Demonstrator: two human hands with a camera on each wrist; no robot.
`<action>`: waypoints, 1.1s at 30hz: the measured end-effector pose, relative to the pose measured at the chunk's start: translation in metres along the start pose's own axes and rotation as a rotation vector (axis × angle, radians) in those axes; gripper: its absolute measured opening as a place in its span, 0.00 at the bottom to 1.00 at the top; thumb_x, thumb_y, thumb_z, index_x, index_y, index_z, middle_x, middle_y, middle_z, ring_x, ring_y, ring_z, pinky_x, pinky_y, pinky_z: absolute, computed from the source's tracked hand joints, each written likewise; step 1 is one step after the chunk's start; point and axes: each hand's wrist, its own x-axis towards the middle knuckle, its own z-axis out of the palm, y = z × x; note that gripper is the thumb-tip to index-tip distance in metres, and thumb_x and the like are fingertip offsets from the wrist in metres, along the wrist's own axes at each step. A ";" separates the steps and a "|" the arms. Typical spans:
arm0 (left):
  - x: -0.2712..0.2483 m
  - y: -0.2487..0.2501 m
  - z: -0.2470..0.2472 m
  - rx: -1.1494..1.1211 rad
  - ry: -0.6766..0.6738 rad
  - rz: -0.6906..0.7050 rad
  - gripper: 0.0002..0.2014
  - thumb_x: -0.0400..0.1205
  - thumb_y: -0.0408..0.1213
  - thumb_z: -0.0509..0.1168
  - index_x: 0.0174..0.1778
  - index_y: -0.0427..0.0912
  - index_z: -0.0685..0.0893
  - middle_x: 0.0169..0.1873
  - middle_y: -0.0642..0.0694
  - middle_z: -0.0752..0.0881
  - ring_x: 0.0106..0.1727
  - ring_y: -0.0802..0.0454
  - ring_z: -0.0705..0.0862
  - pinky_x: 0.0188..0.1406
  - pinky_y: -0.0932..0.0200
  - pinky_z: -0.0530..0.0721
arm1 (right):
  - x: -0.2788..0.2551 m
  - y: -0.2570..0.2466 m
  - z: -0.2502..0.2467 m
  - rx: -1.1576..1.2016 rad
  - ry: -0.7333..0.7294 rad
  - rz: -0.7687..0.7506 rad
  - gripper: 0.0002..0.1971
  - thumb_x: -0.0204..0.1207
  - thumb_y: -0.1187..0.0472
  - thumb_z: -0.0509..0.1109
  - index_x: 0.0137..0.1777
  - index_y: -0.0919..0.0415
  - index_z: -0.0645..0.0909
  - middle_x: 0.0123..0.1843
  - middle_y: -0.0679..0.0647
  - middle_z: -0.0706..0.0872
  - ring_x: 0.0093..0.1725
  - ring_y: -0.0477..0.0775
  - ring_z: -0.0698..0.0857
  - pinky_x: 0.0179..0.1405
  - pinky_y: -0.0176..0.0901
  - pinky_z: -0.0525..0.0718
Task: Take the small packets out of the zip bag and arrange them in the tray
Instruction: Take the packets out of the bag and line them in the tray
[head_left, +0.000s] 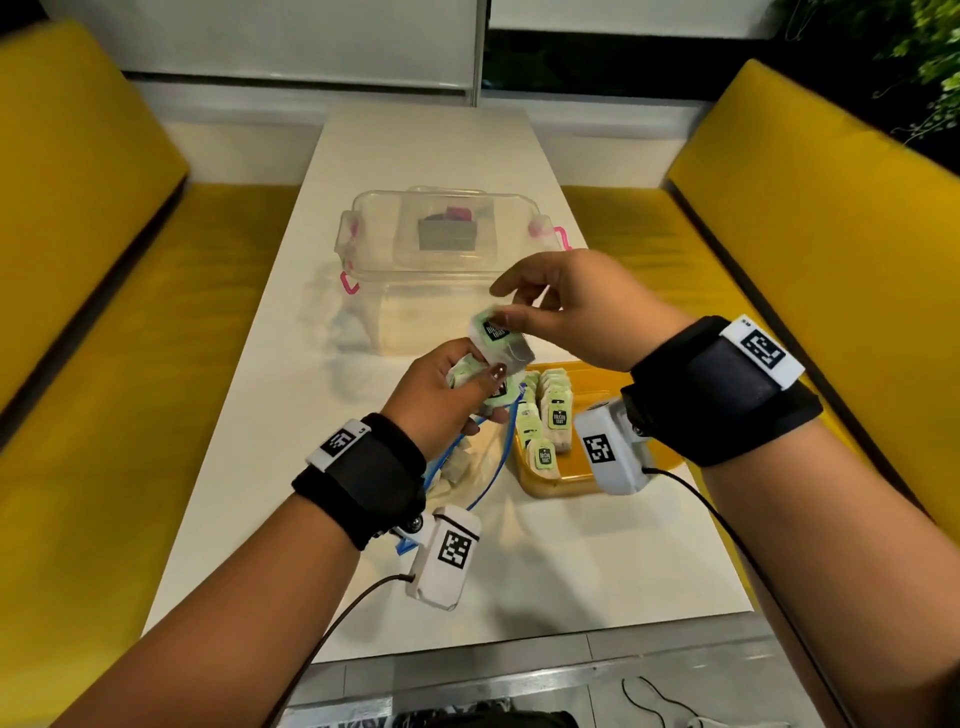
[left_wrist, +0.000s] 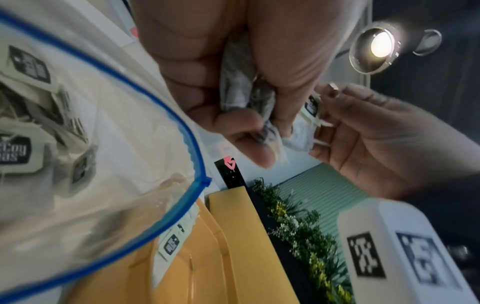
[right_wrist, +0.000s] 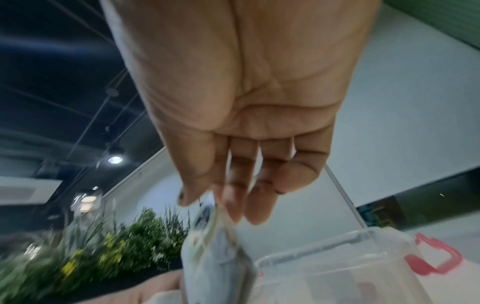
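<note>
Two of my hands meet above the white table, at about 12 o'clock from the clear zip bag with the blue seal. My left hand has its fingers curled tight round a bunch of small white packets with pale green tags, thumb pressed over them. My right hand pinches one small white packet with a green tag between thumb and forefinger at its top edge; the other fingers hang loosely straight beside it. That packet touches the bunch in my left hand.

More such packets still lie inside the zip bag, which rests open on the table under my left wrist. At 3 o'clock from the bag, just beside it, sits the orange plastic tray, with rows of packets standing upright in it. At 12 o'clock, further up the table, stands a clear plastic box with pink latches.
</note>
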 end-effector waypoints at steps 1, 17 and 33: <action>0.001 0.001 -0.001 -0.027 0.014 0.003 0.05 0.83 0.35 0.65 0.49 0.51 0.82 0.38 0.50 0.87 0.33 0.51 0.89 0.24 0.64 0.76 | -0.001 0.004 0.000 0.012 -0.004 0.034 0.13 0.73 0.46 0.74 0.55 0.50 0.84 0.41 0.45 0.86 0.35 0.36 0.79 0.34 0.26 0.72; 0.013 0.010 -0.007 0.012 0.031 0.045 0.04 0.82 0.34 0.66 0.48 0.49 0.82 0.41 0.46 0.87 0.32 0.52 0.88 0.25 0.66 0.76 | -0.008 0.019 0.019 0.199 0.068 0.140 0.07 0.76 0.56 0.73 0.44 0.60 0.88 0.40 0.52 0.88 0.33 0.44 0.85 0.30 0.25 0.77; 0.011 0.007 0.003 0.131 -0.026 0.060 0.07 0.80 0.35 0.70 0.52 0.47 0.83 0.44 0.47 0.89 0.32 0.51 0.89 0.22 0.69 0.76 | -0.007 0.021 0.009 0.185 0.099 0.155 0.15 0.73 0.46 0.74 0.54 0.54 0.85 0.44 0.46 0.87 0.37 0.40 0.83 0.38 0.34 0.80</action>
